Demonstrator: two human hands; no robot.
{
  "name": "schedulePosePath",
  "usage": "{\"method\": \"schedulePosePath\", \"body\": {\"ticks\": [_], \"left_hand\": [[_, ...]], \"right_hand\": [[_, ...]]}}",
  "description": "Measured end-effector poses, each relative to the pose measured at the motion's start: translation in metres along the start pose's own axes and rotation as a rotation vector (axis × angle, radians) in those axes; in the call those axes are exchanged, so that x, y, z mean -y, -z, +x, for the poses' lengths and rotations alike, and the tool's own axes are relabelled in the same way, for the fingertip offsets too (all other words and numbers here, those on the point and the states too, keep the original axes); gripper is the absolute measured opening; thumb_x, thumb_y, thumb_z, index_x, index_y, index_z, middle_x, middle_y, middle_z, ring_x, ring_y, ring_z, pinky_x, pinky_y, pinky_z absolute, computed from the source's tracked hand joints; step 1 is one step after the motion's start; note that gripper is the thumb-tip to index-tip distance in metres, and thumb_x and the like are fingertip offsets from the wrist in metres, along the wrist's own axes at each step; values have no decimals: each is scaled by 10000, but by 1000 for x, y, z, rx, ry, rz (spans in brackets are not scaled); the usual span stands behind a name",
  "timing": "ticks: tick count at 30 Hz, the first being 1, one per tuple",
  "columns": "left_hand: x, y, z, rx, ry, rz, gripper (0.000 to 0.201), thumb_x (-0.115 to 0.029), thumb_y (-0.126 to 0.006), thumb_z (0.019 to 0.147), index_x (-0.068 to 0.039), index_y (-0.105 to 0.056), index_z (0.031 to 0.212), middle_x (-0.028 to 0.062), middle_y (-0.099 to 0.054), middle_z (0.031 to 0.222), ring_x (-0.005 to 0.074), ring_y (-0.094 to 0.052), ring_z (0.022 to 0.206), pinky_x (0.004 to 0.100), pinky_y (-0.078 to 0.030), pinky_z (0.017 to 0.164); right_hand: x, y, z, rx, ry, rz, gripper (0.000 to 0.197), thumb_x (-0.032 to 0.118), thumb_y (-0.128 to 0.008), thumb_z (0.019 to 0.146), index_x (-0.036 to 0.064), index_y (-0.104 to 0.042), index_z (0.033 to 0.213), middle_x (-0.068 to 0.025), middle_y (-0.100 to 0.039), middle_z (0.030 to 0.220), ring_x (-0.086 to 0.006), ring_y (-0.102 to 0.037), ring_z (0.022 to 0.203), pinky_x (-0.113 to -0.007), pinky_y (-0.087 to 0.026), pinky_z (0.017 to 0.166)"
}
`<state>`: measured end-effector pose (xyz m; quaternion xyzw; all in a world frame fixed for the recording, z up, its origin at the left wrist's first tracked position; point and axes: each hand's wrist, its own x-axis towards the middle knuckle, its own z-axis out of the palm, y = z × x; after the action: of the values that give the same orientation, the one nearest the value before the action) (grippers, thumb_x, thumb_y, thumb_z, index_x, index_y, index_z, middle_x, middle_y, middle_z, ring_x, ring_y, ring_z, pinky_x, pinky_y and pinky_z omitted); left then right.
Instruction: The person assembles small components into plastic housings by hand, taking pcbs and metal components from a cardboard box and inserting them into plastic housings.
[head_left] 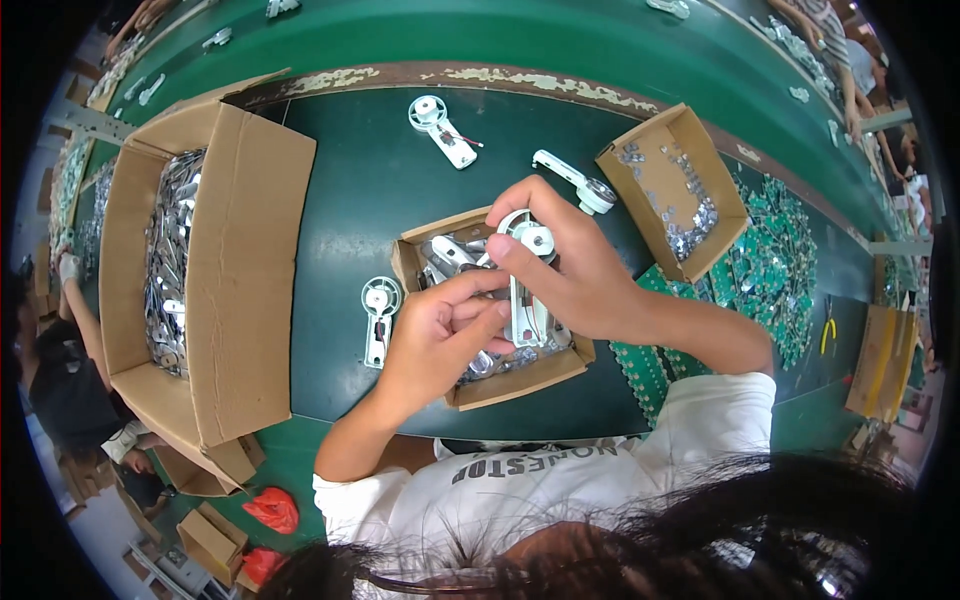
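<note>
A white handheld-fan housing [527, 318] with a round ring, a motor and thin wires hangs over a small carton [525, 385]. My right hand [585, 275] is closed around its ring end, thumb beside the motor. My left hand [430, 335] has its fingers closed on the left edge of the handle; whether a small part sits between the fingertips is hidden. Grey and metallic pieces [450, 252] fill the carton below. Similar fan housings lie around: one at the far side [428, 118], one to the right [590, 190], one left of my hand [380, 310].
A large carton [250, 260] of grey strip-like parts stands on the left. At the right are a tilted carton [690, 135] with small metal pieces, a heap of green circuit boards [780, 270] and yellow-handled pliers [828, 335]. A green conveyor belt [480, 35] runs behind the bench edge.
</note>
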<state>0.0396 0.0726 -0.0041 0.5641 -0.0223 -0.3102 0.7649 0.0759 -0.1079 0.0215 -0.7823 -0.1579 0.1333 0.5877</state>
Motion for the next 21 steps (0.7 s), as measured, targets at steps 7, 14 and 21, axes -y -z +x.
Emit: {"method": "schedulePosePath", "body": {"ticks": [7,14,21], "left_hand": [[-1,7,1,38,-2,-60,312,-50,-520,943,79,-500,1226,120,-659,1001,128,-641,861,258,-565,742],[1,10,1,56,-3,-100,304,-77,-547,936,75,-517,1197,97,-643,981,114,-630,861,262,-559,753],[-1,7,-1,60,-13,-107,348,-45,-594,902,79,-487,1208,93,-640,959,111,-623,858,260,-547,747]], "right_hand": [[-9,-7,0,-44,120,-142,223,176,-581,913,14,-491,1036,-98,-562,946,-171,-559,871,-294,-441,753],[-11,-9,3,-60,130,-177,222,152,-599,897,11,-492,1032,-107,-571,942,-186,-572,861,-304,-449,751],[-16,-12,4,-138,169,-120,256,219,-613,894,16,-495,996,-122,-558,875,-222,-544,740,-331,-428,621]]}}
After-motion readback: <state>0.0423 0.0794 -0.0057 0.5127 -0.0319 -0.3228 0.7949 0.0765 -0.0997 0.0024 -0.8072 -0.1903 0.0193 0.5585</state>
